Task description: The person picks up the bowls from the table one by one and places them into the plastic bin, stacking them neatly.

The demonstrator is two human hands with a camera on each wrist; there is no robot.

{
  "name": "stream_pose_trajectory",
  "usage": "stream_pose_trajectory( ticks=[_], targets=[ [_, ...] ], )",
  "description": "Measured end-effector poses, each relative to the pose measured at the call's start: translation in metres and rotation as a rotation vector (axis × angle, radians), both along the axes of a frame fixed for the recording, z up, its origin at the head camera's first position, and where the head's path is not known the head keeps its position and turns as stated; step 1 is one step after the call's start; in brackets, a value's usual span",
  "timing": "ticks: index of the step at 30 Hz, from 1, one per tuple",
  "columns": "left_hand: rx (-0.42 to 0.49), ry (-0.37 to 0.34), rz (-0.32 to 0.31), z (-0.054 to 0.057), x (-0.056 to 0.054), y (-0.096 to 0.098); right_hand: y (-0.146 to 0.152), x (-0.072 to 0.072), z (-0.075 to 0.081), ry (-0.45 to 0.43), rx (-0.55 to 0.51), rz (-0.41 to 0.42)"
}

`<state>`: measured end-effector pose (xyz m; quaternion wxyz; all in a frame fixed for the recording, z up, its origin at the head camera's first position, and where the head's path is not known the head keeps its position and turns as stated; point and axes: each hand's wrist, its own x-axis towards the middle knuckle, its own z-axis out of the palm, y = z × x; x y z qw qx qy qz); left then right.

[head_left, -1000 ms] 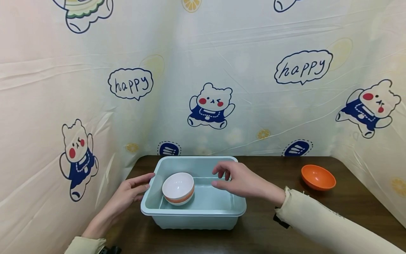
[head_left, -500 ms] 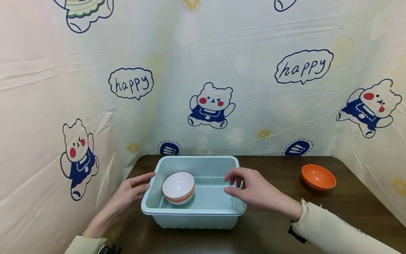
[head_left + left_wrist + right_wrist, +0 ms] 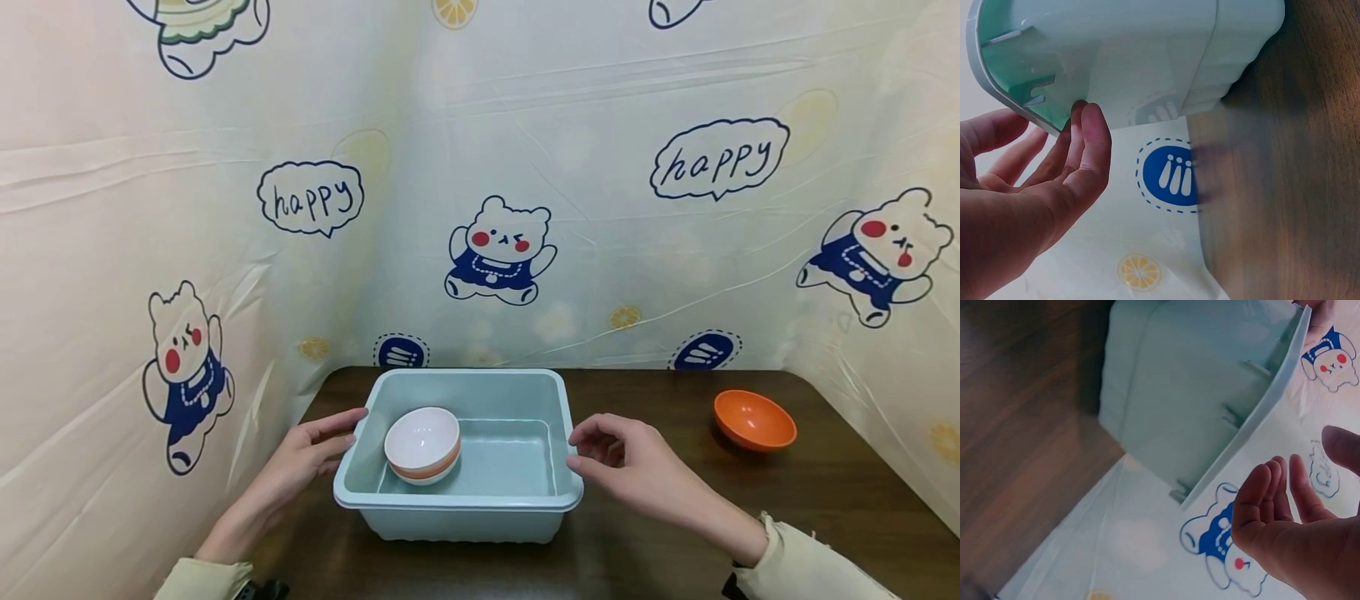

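A light blue plastic basin (image 3: 457, 525) stands on the dark wooden table. Inside its left half sits a white bowl (image 3: 422, 437) with an orange band round its outside. My left hand (image 3: 303, 450) touches the basin's left rim with lightly bent fingers; in the left wrist view those fingers (image 3: 1094, 137) reach under the rim to the outer wall. My right hand (image 3: 637, 462) is at the right rim, its fingertips overlapping the edge in the head view. From the right wrist, the fingers (image 3: 1250, 500) look relaxed, hold nothing and stand apart from the basin's wall.
An orange bowl (image 3: 753, 421) lies on the table (image 3: 675, 550) at the right. Behind and on both sides hangs a pale printed cloth (image 3: 585, 208) with bears and lemon slices, meeting the table's back edge.
My right hand has moved from over the inside of the basin rightward and slightly down to its right rim. My left hand, the basin and both bowls have stayed in place.
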<state>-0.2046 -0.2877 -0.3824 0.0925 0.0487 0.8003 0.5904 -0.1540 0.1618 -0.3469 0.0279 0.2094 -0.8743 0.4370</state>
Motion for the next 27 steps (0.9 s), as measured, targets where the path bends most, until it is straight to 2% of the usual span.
stream_pose_trajectory(
  ticks=[6,11,19,27],
  targets=[
    [-0.002,-0.006,0.011,0.001,0.0,0.002,0.02,0.005,-0.008,0.027,-0.018,-0.097],
    [-0.011,-0.009,0.019,0.002,0.0,0.003,0.036,0.006,-0.016,0.011,-0.013,-0.151],
    [-0.021,0.001,0.016,0.002,0.001,0.001,0.059,0.008,-0.031,-0.042,0.046,-0.26],
    [-0.029,-0.015,0.027,0.003,0.002,0.002,0.092,0.005,-0.049,-0.013,0.104,-0.338]
  ],
)
